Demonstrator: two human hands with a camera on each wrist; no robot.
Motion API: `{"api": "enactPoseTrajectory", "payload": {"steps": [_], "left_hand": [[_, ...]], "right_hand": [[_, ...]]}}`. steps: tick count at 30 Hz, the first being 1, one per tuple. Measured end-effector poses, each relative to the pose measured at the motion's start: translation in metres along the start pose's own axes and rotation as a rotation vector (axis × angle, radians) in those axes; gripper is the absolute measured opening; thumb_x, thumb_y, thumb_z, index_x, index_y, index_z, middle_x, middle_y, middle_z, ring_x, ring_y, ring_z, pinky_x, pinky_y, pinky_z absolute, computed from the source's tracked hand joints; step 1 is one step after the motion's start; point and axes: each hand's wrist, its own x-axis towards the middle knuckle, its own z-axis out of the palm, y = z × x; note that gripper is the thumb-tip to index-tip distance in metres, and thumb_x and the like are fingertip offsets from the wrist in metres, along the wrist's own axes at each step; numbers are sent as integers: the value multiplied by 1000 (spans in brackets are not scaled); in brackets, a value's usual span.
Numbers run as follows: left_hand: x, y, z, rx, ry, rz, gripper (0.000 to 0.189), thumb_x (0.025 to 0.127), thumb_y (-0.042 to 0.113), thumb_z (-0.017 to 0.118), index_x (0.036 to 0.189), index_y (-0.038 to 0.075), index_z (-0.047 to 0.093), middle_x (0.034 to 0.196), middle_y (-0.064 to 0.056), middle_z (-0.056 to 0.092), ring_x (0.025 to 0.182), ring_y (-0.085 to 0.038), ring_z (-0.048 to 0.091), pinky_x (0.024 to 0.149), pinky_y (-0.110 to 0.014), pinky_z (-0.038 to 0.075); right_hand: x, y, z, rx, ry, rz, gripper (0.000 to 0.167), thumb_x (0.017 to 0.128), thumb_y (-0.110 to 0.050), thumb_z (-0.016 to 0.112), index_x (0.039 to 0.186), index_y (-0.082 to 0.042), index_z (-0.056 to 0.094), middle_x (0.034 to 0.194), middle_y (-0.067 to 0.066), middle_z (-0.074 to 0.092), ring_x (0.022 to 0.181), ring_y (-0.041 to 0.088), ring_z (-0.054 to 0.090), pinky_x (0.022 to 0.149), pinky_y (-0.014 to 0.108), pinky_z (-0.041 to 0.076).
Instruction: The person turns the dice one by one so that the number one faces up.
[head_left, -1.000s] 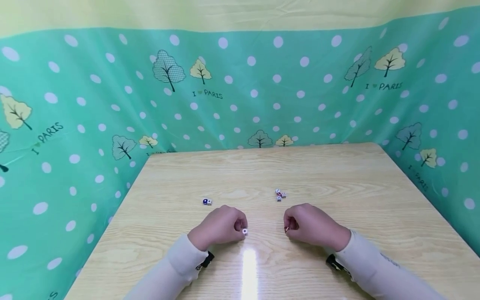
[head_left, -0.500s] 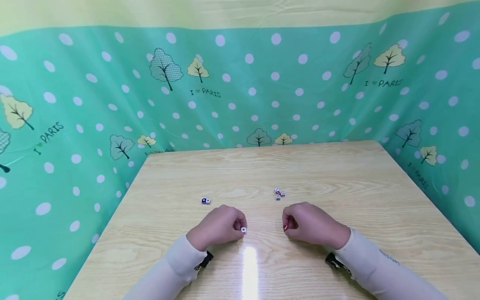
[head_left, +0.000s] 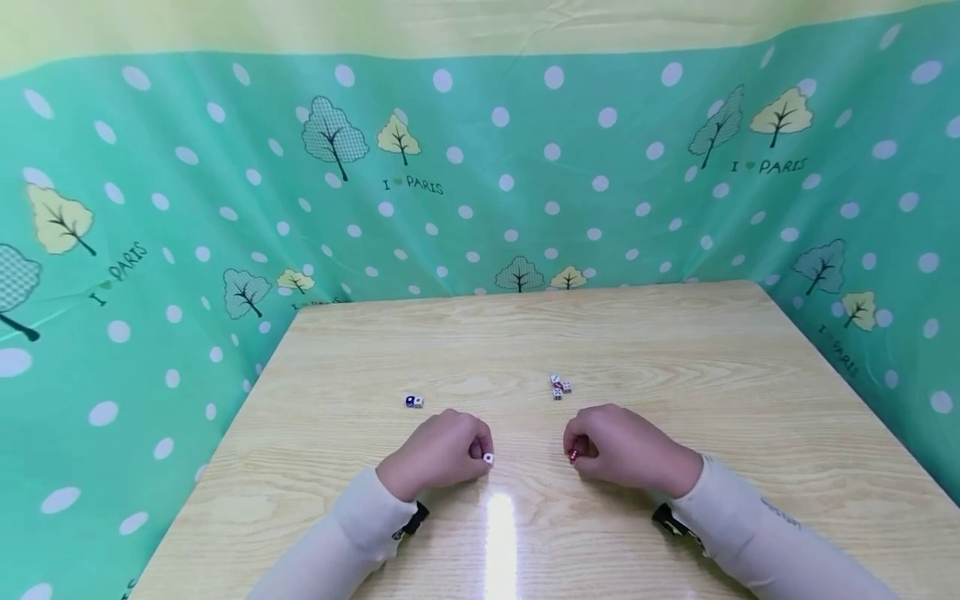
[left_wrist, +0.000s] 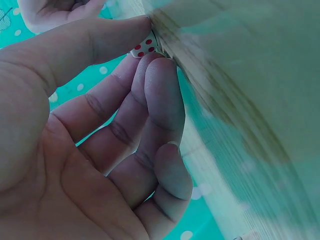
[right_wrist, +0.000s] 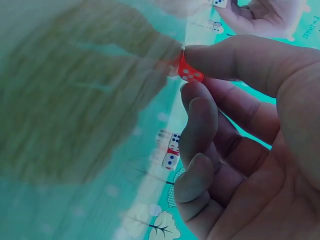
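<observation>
My left hand (head_left: 442, 450) pinches a white die (head_left: 488, 458) between thumb and fingers, low over the table. Red pips show on that white die (left_wrist: 145, 46) in the left wrist view. Across from it my right hand (head_left: 626, 448) pinches a red die (head_left: 573, 455); its white pips face the right wrist camera on the red die (right_wrist: 190, 72). Behind the left hand a blue die (head_left: 410, 402) and a white die (head_left: 418, 402) sit side by side. Beyond the right hand lies a small cluster of white and red dice (head_left: 557, 388), touching one another.
Everything stands on a light wood table (head_left: 360, 350). A green dotted curtain (head_left: 465, 183) closes in its back and both sides. A bright light reflection (head_left: 500, 542) runs down the tabletop between the forearms. Each wrist wears a dark strap.
The red die has turned a little in the right hand's fingertips. The left hand keeps its pinch on the white die, nearly still; the head view shifts slightly.
</observation>
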Motion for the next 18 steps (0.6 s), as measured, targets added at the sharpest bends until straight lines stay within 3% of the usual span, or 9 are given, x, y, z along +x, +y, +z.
{"api": "enactPoseTrajectory", "payload": {"steps": [10, 18], "left_hand": [[-1, 0, -1, -3, 9, -1, 10, 83, 16, 76, 79, 24, 72, 66, 15, 59, 59, -1, 51, 57, -22, 44], [3, -2, 1, -7, -4, -2, 11, 84, 16, 76, 79, 25, 71, 65, 15, 58, 58, -1, 51, 58, -22, 44]], "right_hand": [[2, 1, -6, 74, -3, 23, 16, 86, -14, 81, 86, -24, 69, 78, -16, 64, 69, 2, 56, 65, 22, 50], [3, 11, -1, 196, -44, 32, 15, 85, -8, 78, 86, -21, 71, 79, -12, 67, 71, 6, 59, 65, 23, 51]]}}
